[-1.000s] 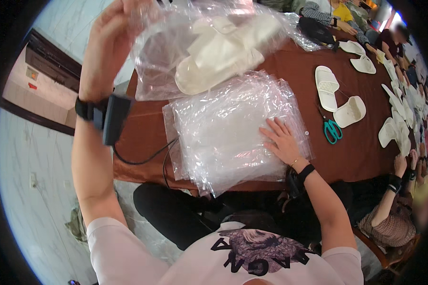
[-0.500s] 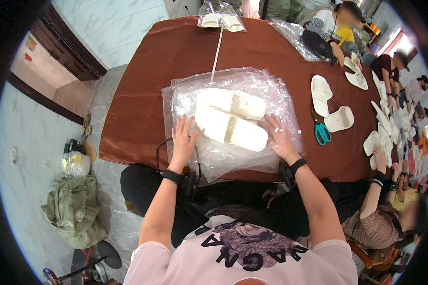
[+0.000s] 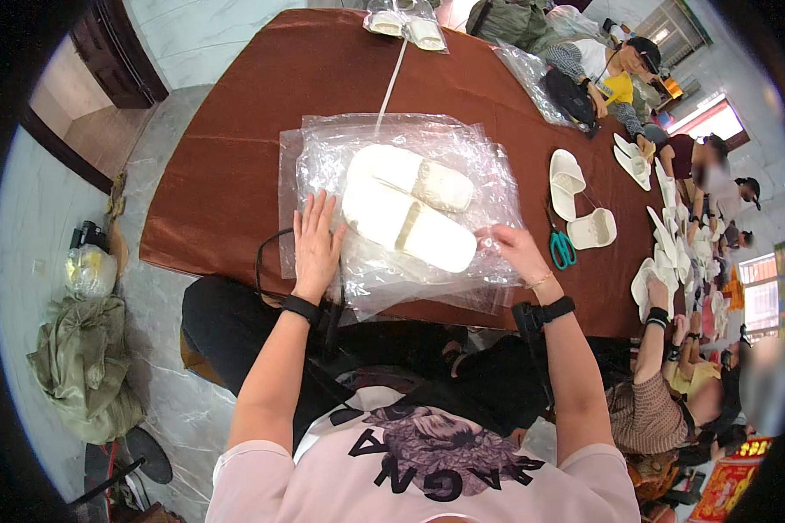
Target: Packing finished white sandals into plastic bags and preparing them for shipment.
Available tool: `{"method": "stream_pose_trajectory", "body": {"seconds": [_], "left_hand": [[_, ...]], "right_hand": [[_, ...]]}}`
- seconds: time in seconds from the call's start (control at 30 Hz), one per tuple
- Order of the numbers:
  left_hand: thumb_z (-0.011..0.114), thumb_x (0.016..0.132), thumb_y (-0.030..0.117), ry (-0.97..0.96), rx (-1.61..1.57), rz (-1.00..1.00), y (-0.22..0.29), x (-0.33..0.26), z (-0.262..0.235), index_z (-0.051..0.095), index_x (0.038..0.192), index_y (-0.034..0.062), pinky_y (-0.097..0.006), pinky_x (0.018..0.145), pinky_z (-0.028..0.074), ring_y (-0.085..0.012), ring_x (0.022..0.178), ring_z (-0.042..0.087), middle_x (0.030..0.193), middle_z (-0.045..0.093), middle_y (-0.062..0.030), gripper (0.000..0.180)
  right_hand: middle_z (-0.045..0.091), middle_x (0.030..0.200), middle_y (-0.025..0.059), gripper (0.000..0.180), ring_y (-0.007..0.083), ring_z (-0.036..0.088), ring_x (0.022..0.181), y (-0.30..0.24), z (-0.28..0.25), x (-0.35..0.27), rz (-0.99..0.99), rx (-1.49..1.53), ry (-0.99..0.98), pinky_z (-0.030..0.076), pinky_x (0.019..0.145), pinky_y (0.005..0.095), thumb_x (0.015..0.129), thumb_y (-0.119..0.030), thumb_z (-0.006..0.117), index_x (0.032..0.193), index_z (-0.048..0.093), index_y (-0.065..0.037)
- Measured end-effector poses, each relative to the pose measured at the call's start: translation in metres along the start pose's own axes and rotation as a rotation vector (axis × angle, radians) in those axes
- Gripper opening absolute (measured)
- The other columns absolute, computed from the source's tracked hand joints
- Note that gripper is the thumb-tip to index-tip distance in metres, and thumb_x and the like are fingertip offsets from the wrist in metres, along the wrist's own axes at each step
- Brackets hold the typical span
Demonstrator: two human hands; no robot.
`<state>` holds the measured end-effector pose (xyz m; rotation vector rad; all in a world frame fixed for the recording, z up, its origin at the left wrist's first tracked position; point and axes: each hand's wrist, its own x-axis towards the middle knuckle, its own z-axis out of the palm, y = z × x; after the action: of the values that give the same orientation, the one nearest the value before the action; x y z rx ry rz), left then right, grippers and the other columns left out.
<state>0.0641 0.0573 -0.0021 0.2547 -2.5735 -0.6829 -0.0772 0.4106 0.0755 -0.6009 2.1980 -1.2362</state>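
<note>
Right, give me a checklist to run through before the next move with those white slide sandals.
1. White slide sandals lying side by side on the stack of clear plastic bags: ok.
2. Bag edges squared up: not ok, they fan out unevenly.
3. Left hand spread beside the pair, not covering it: ok.
4. Right hand with a firm grip on the film: cannot tell; its fingertips are at the stack's right side.
5. Teal-handled scissors apart from the right hand: ok.
6. Black cable well away from the stack: not ok, it loops by the left edge.
</note>
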Motion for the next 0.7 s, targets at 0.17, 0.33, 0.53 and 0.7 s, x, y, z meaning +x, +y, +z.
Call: {"method": "stream_pose_trajectory", "body": {"seconds": [0.17, 0.33, 0.53, 0.7], "left_hand": [[0.051, 0.1, 0.024, 0.02, -0.011, 0.003, -0.001, -0.002, 0.0, 0.038, 0.147, 0.0094, -0.048, 0.121, 0.014, -0.026, 0.147, 0.022, 0.156, 0.033, -0.0083, 0.051], [0.05, 0.1, 0.025, 0.031, -0.026, 0.0, -0.002, -0.003, 0.001, 0.039, 0.146, 0.0092, -0.049, 0.12, 0.014, -0.0267, 0.147, 0.023, 0.155, 0.033, -0.0095, 0.05], [0.05, 0.1, 0.026, 0.011, -0.023, -0.013, 0.003, -0.001, -0.004, 0.039, 0.146, 0.0092, -0.049, 0.12, 0.014, -0.0276, 0.147, 0.023, 0.154, 0.034, -0.0111, 0.05], [0.052, 0.099, 0.028, 0.009, 0.033, -0.011, 0.002, -0.002, -0.008, 0.04, 0.145, 0.006, -0.052, 0.118, 0.016, -0.0297, 0.145, 0.026, 0.152, 0.037, -0.0125, 0.052]], "right_hand": [[0.067, 0.104, 0.0091, 0.043, 0.0165, 0.067, 0.084, -0.006, 0.027, -0.005, 0.07, 0.661, -0.131, 0.053, 0.067, 0.0259, 0.097, -0.028, 0.058, 0.134, 0.055, -0.008], [0.066, 0.105, 0.0072, 0.054, 0.0142, 0.063, 0.087, -0.015, 0.046, 0.009, -0.062, 0.2, -0.094, 0.051, 0.074, 0.0274, 0.096, -0.035, 0.061, 0.139, 0.05, -0.004], [0.065, 0.101, 0.0027, 0.038, 0.0131, 0.059, 0.095, -0.017, 0.052, 0.021, -0.07, 0.267, -0.107, 0.048, 0.083, 0.028, 0.094, -0.027, 0.066, 0.121, 0.062, -0.001], [0.065, 0.1, 0.0002, 0.028, 0.0112, 0.059, 0.094, -0.03, 0.051, 0.033, 0.034, 0.367, 0.152, 0.046, 0.084, 0.0259, 0.091, -0.019, 0.07, 0.111, 0.064, 0.0]]}}
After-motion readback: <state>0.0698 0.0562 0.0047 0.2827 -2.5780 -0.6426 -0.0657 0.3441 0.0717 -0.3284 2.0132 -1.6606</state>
